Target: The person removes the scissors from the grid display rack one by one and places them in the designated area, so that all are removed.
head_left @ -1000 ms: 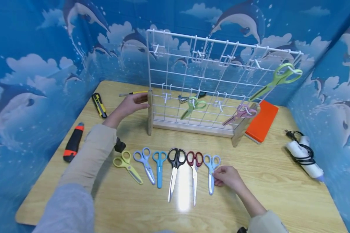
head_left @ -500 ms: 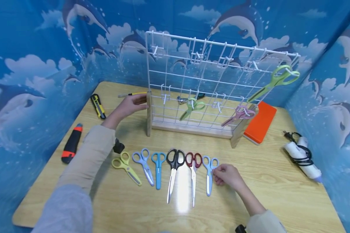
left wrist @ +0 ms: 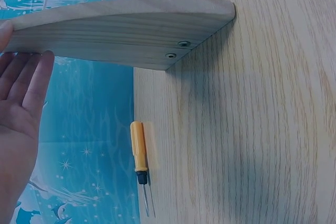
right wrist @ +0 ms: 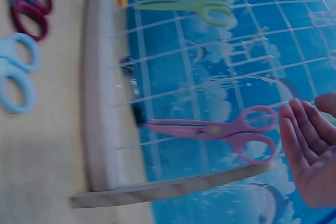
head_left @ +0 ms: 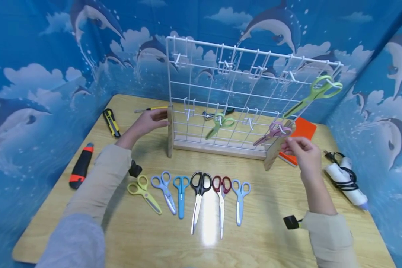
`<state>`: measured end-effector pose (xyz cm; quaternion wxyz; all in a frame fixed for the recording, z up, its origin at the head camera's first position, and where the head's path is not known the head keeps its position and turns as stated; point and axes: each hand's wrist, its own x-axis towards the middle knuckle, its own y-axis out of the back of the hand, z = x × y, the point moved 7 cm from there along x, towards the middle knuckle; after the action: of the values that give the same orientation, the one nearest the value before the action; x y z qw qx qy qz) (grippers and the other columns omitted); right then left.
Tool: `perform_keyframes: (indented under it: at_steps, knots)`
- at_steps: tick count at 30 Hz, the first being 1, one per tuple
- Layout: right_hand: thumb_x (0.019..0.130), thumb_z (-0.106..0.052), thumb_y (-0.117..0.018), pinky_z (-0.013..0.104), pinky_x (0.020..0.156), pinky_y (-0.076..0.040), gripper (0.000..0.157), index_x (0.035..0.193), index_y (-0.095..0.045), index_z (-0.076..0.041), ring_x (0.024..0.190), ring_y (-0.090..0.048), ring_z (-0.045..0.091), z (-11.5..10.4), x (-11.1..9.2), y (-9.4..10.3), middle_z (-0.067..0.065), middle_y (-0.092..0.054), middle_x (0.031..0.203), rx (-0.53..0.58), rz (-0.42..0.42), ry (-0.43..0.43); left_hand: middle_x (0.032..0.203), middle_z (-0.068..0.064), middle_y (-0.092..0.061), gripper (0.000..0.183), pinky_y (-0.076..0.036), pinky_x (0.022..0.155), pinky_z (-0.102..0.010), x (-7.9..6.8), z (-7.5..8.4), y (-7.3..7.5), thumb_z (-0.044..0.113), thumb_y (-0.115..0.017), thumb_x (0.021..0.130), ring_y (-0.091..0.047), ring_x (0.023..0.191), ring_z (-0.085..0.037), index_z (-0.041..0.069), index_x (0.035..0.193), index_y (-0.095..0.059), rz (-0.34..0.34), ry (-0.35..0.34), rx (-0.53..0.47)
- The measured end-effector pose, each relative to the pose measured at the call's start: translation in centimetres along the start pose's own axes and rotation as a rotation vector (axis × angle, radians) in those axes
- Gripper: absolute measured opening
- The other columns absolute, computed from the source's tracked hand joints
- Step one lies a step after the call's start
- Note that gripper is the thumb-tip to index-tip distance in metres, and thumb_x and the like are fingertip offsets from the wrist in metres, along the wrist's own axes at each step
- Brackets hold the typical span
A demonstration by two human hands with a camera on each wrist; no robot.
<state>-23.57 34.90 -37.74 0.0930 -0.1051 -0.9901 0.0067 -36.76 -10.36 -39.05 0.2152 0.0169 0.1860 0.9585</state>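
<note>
Scissors row (head_left: 200,191): six pairs lay side by side on the worktop (head_left: 251,245).
Right hand (head_left: 303,154): fingers loosely extended, it hovered just beside the pink scissors (right wrist: 220,130).
Pink scissors: they hung low on the right of the rack (head_left: 217,148).
Left hand (head_left: 150,121): thumb and fingers clasped the left wooden upright (left wrist: 110,34).
Backdrop (head_left: 187,20): dolphin-printed, it rose behind the rack.
</note>
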Motion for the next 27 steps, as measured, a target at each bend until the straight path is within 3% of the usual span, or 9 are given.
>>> perform_keyframes:
  at_steps: [3, 7, 12, 17, 27]
  knots:
    - [0.077, -0.012, -0.062, 0.021, 0.061, -0.052, 0.024, 0.09, -0.059, 0.008, 0.066, -0.059, 0.017, -7.2, -0.2, -2.2, 0.01, -0.063, 0.077, 0.006, 0.167, 0.061, 0.129, -0.008, -0.04, 0.067, -0.039, 0.093, -0.031, 0.1, 0.0, 0.1, 0.034, -0.066, 0.07, -0.039, 0.116, -0.018, 0.012, 0.127, -0.039, 0.001, 0.0, -0.007]
    - [0.072, -0.011, -0.066, 0.016, 0.063, -0.05, 0.025, 0.091, -0.061, 0.004, 0.068, -0.058, 0.016, -10.8, 0.7, -2.7, 0.009, -0.062, 0.081, 0.058, 0.278, 0.1, 0.128, -0.008, -0.041, 0.067, -0.038, 0.093, -0.031, 0.1, 0.1, 0.1, 0.034, -0.066, 0.07, -0.039, 0.116, -0.018, 0.011, 0.127, -0.039, -0.002, -0.01, -0.008]
    - [0.07, -0.015, -0.068, 0.017, 0.068, -0.05, 0.034, 0.099, -0.058, 0.001, 0.076, -0.059, 0.019, -11.0, 2.4, -2.5, 0.009, -0.059, 0.088, 0.118, 0.319, 0.052, 0.128, -0.008, -0.041, 0.067, -0.039, 0.092, -0.031, 0.0, -0.1, 0.0, 0.034, -0.066, 0.071, -0.038, 0.116, -0.018, 0.012, 0.128, -0.039, -0.005, -0.003, -0.005]
    - [0.066, -0.015, -0.071, 0.021, 0.069, -0.051, 0.036, 0.096, -0.058, 0.001, 0.074, -0.06, 0.02, -10.6, 3.4, -2.6, 0.01, -0.059, 0.085, 0.237, 0.33, 0.013, 0.129, -0.008, -0.04, 0.067, -0.038, 0.093, -0.031, 0.0, -0.1, 0.0, 0.034, -0.066, 0.07, -0.039, 0.116, -0.019, 0.012, 0.128, -0.039, -0.002, -0.004, -0.007]
    - [0.065, -0.007, -0.072, 0.024, 0.066, -0.052, 0.032, 0.09, -0.056, 0.005, 0.069, -0.059, 0.019, -10.7, 3.7, -3.1, 0.012, -0.059, 0.08, 0.368, 0.283, 0.024, 0.129, -0.007, -0.039, 0.067, -0.039, 0.092, -0.031, -0.1, -0.1, 0.0, 0.033, -0.066, 0.07, -0.038, 0.117, -0.018, 0.013, 0.128, -0.038, -0.004, 0.013, -0.038]
